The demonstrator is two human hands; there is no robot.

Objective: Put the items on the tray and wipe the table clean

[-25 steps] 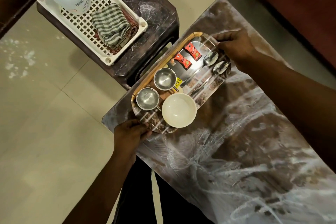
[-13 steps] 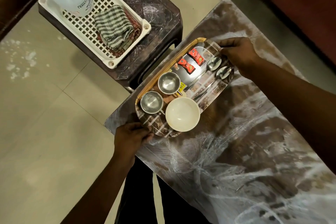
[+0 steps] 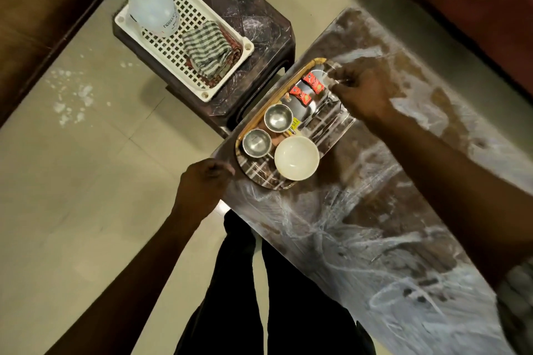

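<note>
The tray (image 3: 261,179) sits at the table's (image 3: 375,225) corner nearest the stool, at about 11 o'clock from the table's middle. It is oval, with a pale wooden rim along its 10 o'clock side and a shiny, streaky brown face. It looks fully loaded: a white bowl (image 3: 296,157) at its 5 o'clock end, two steel cups (image 3: 256,143) beside and above the bowl, two red sachets (image 3: 306,89) toward the 1 o'clock end, and spoons (image 3: 323,117) along the 3 o'clock side, partly hidden by the right hand. Nothing else loose shows on the table, so the gathering half of the job seems done.

The wiping seems not begun. The tabletop is streaked all over with whitish smears, thickest toward 4 o'clock.

The left hand (image 3: 203,181) is just off the tray's 7 o'clock end, fingers curled and loose, gripping nothing that I can see. The right hand (image 3: 364,92) hovers over the tray's 2 o'clock end; it is blurred, and I cannot tell whether it holds the rim or is free.

On the stool (image 3: 259,26) at 11 o'clock from the tray stands a white basket (image 3: 207,94) with a folded striped cloth (image 3: 206,50) and a spray bottle (image 3: 153,6), both untouched. Fetching these is likely the next need.
</note>
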